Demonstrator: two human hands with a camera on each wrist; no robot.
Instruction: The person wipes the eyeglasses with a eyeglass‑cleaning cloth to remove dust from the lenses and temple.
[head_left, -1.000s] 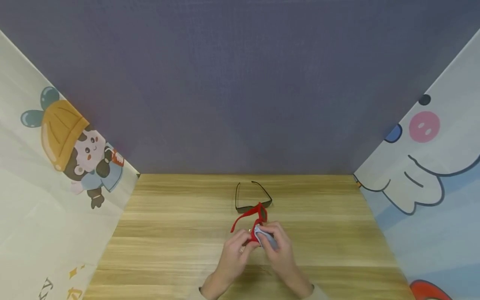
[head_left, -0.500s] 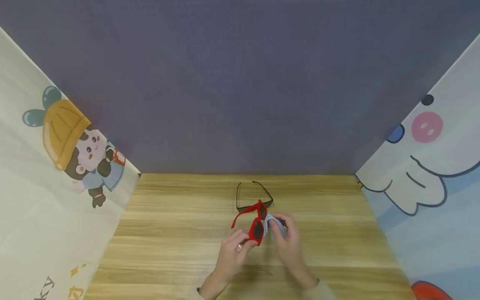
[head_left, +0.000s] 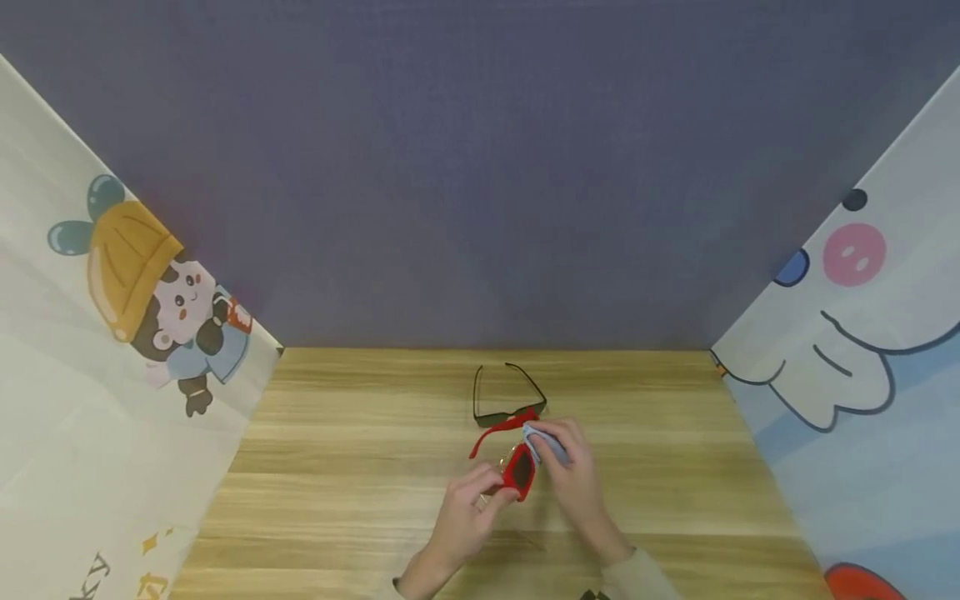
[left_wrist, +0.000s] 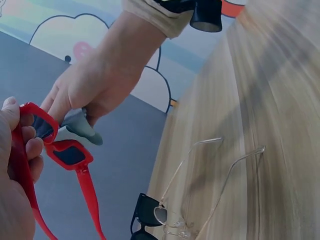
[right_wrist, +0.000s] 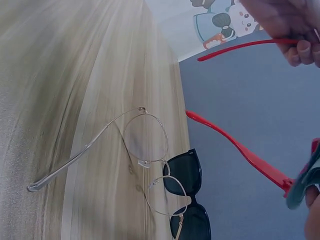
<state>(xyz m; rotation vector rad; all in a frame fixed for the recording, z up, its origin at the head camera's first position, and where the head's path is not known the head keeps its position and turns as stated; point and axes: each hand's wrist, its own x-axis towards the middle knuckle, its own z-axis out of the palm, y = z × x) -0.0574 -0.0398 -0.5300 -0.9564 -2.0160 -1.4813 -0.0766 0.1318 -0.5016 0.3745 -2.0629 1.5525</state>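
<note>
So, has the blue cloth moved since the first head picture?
Yes: in the head view, the blue cloth has moved up the picture and slightly right, closer to the unmoved black sunglasses.

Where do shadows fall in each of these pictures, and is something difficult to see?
Head view: a faint shadow between the left hand and right hand; the wire-framed glasses hardly stand out there. Left wrist view: a broad, soft-edged shadow crosses the table. Right wrist view: the wire-framed glasses cast thin shadows on the table.
</note>
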